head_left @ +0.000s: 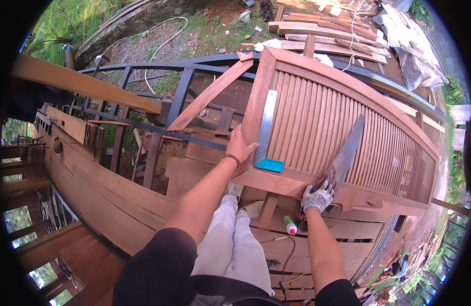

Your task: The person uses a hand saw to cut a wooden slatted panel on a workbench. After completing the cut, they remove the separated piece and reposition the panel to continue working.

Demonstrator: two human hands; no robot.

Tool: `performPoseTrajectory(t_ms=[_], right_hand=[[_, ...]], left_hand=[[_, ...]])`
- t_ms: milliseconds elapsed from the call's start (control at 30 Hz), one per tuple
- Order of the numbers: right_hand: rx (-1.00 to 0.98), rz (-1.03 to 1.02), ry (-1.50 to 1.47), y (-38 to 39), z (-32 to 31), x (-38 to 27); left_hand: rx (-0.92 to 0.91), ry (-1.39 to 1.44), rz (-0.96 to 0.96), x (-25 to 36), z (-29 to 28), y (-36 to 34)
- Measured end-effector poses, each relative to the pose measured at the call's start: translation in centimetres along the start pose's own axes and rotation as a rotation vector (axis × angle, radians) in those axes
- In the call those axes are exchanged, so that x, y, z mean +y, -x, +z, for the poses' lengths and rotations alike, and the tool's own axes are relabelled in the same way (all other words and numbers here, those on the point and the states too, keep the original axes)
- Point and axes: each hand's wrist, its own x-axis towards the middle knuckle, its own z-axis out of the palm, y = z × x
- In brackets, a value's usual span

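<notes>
A louvered wooden shutter panel (307, 122) with a sloping top rail lies in front of me. My left hand (240, 145), bare and with a bracelet at the wrist, grips the panel's left frame edge. Beside it, a try square (267, 127) with a blue stock (269, 164) rests on the frame and slats. My right hand (318, 196), in a pale work glove, is closed round the handle of a handsaw (345, 155). The saw's blade points away from me over the slats. Most of its handle is hidden by the glove.
A bottle with a red cap (290, 226) stands below the panel, beside a dark tool partly hidden. A loose wood strip (212, 94) leans across the black metal frame (180, 97). Stacked boards (327, 33) lie at the back right. A long beam (87, 84) crosses the left.
</notes>
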Motion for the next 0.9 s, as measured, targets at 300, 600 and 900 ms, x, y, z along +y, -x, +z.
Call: performPoseTrajectory(t_ms=[300,600,900], right_hand=[[0.033,-0.008,-0.002,-0.1,0.0,-0.2],[-0.019,0.006,-0.007,0.0,0.0,-0.1],[-0.023,0.016,-0.004,-0.1,-0.5,-0.5]], left_hand=[[-0.058,0.105,-0.036,-0.9,0.2,-0.1],[-0.032,0.056,-0.129,1.2,-0.2,0.1],[-0.039,0.099,-0.161,1.3,-0.3,0.4]])
